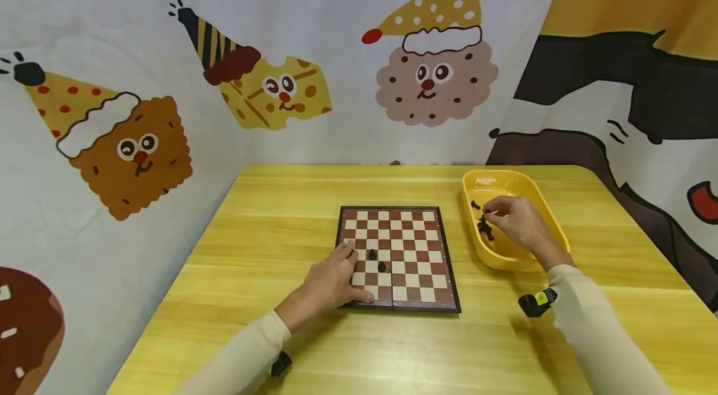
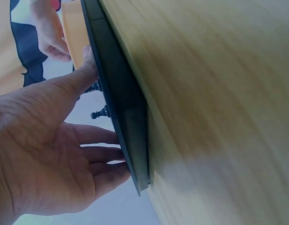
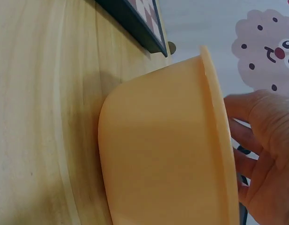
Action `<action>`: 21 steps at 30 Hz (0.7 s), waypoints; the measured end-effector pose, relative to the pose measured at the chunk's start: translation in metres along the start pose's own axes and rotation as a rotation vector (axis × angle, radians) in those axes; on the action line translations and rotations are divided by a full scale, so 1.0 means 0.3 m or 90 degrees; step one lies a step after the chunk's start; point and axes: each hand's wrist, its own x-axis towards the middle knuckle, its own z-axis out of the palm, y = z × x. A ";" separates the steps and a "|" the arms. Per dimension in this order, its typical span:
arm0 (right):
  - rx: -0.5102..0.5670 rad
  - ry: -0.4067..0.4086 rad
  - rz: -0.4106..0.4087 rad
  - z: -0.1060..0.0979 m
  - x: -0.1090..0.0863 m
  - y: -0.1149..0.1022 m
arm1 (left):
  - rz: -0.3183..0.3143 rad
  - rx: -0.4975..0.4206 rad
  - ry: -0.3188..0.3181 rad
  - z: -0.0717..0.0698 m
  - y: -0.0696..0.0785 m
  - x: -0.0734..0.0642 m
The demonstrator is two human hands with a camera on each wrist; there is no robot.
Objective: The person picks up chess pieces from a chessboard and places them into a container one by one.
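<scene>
A chessboard (image 1: 418, 264) with brown and white squares lies on the table, and two black chess pieces (image 1: 373, 254) stand on its left half. My left hand (image 1: 331, 276) rests on the board's left side, fingers nearly straight and thumb along the near edge. In the left wrist view its fingertips touch the dark side of the board (image 2: 128, 108). Over a yellow plastic basin (image 1: 552, 220), my right hand (image 1: 520, 220) pinches a small black chess piece between thumb and fingertips. More black pieces (image 1: 487, 233) lie below it. The basin wall hides part of this hand in the right wrist view.
The basin stands just right of the board, with a strip of wooden tabletop (image 1: 460, 245) between them. Behind the table hangs a cloth (image 1: 336, 152) printed with cartoon biscuits.
</scene>
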 end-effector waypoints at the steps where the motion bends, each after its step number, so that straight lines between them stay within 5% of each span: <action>1: 0.001 -0.004 0.004 0.003 -0.001 0.003 | -0.001 -0.001 -0.001 0.002 0.001 0.000; 11: 0.018 -0.059 0.037 0.010 0.017 0.019 | 0.001 -0.007 0.003 0.012 0.002 -0.002; 21: 0.018 -0.010 -0.008 -0.023 0.005 -0.081 | 0.007 -0.007 0.009 0.011 0.004 -0.002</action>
